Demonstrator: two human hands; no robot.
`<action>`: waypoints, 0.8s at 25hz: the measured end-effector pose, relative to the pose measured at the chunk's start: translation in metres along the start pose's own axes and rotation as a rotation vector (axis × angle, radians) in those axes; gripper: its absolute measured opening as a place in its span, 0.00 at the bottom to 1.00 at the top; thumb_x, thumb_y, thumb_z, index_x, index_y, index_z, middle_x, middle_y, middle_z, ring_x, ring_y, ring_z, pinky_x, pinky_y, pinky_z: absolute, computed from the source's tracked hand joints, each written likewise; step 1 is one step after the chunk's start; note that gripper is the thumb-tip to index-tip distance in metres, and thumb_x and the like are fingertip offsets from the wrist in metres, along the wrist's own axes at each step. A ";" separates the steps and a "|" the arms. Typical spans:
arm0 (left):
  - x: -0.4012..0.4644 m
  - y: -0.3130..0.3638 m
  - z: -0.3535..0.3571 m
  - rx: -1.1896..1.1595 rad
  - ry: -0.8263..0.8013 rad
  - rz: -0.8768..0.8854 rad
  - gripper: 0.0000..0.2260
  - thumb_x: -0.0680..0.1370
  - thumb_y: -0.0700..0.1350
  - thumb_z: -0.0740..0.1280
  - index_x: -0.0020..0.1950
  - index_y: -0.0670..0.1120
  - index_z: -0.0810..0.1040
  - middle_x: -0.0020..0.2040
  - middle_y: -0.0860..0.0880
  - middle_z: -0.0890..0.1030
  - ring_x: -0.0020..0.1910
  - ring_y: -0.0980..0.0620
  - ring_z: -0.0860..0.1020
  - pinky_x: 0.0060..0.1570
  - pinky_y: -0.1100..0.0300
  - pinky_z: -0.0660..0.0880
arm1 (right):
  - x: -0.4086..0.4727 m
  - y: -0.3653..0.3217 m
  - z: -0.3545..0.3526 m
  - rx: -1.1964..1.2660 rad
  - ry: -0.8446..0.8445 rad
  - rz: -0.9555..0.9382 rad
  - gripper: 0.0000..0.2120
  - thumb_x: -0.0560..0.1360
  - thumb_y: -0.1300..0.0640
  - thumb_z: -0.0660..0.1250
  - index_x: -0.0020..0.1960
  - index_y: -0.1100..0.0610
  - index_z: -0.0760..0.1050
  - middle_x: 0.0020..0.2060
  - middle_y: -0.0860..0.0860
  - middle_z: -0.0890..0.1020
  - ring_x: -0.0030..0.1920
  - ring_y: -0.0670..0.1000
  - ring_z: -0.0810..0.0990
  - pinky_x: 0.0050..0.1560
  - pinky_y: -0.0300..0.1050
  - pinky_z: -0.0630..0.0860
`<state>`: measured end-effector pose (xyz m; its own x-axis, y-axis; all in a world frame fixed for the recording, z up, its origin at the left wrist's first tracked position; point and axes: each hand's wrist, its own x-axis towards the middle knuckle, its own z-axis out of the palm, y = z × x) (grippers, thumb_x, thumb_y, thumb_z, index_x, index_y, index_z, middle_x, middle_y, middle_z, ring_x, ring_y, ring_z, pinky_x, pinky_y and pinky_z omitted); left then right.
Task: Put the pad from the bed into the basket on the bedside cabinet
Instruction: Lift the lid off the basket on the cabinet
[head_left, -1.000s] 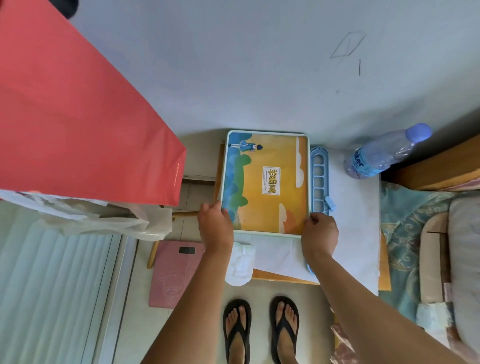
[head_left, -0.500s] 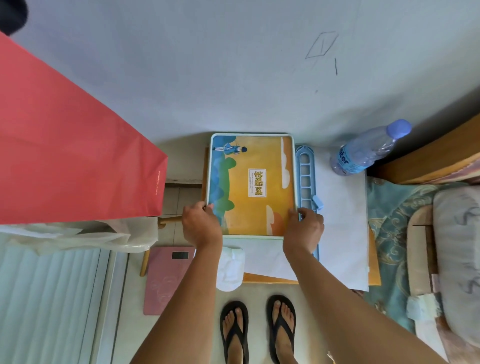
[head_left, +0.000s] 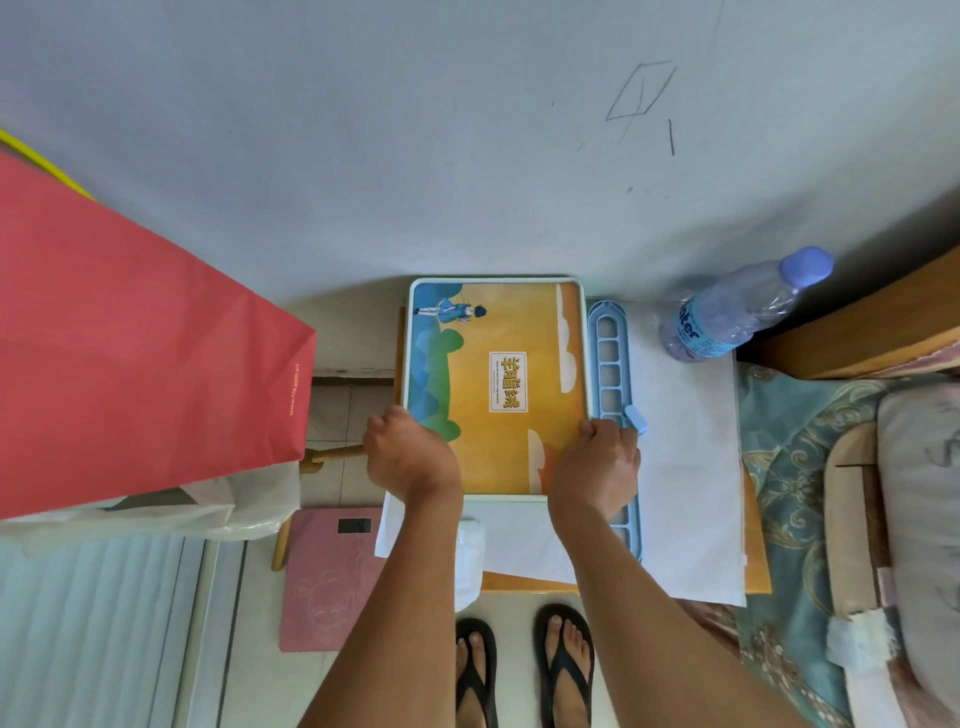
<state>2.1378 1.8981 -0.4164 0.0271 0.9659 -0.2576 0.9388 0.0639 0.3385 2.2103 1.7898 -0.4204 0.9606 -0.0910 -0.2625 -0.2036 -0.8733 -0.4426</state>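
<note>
The pad (head_left: 519, 441), flat with an orange and blue picture and a small label, lies face up inside the pale rim of the basket (head_left: 493, 281) on the bedside cabinet (head_left: 756, 545). It fills the basket almost wholly. My left hand (head_left: 408, 454) is closed over its left edge near the front corner. My right hand (head_left: 597, 467) grips the right edge, thumb on the picture. Both forearms reach in from below.
A blue plastic rack (head_left: 609, 353) lies right beside the basket on a white sheet (head_left: 685, 467). A water bottle (head_left: 727, 317) stands at the back right. A red paper bag (head_left: 130, 338) hangs left. A folded white item (head_left: 470, 561), a pink scale (head_left: 327, 582) and the bed (head_left: 800, 467) are nearby.
Both hands have slid from the near edge further along the sides toward the wall. The pad sits in the same spot beside the blue rack.
</note>
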 end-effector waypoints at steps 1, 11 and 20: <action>-0.001 0.001 0.001 -0.014 0.003 -0.004 0.07 0.75 0.33 0.64 0.51 0.36 0.79 0.49 0.37 0.80 0.48 0.39 0.78 0.37 0.53 0.73 | -0.001 0.000 0.001 0.005 0.002 0.000 0.14 0.80 0.58 0.56 0.55 0.63 0.77 0.53 0.59 0.79 0.54 0.60 0.76 0.47 0.54 0.76; 0.012 -0.008 0.006 -0.314 0.020 0.084 0.14 0.77 0.44 0.65 0.59 0.37 0.78 0.53 0.37 0.77 0.54 0.40 0.74 0.51 0.49 0.74 | 0.021 0.000 0.000 0.172 -0.048 -0.058 0.15 0.77 0.52 0.64 0.56 0.62 0.77 0.54 0.59 0.80 0.55 0.59 0.77 0.53 0.53 0.76; 0.021 0.016 0.006 0.034 -0.008 0.027 0.08 0.79 0.42 0.63 0.52 0.38 0.77 0.51 0.39 0.80 0.50 0.42 0.78 0.40 0.52 0.75 | 0.018 -0.011 0.014 0.041 0.073 -0.052 0.15 0.80 0.55 0.58 0.52 0.65 0.78 0.51 0.62 0.79 0.53 0.63 0.77 0.45 0.54 0.76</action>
<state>2.1553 1.9178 -0.4213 0.0548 0.9651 -0.2559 0.9489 0.0294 0.3141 2.2271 1.8046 -0.4318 0.9811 -0.0815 -0.1757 -0.1589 -0.8575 -0.4893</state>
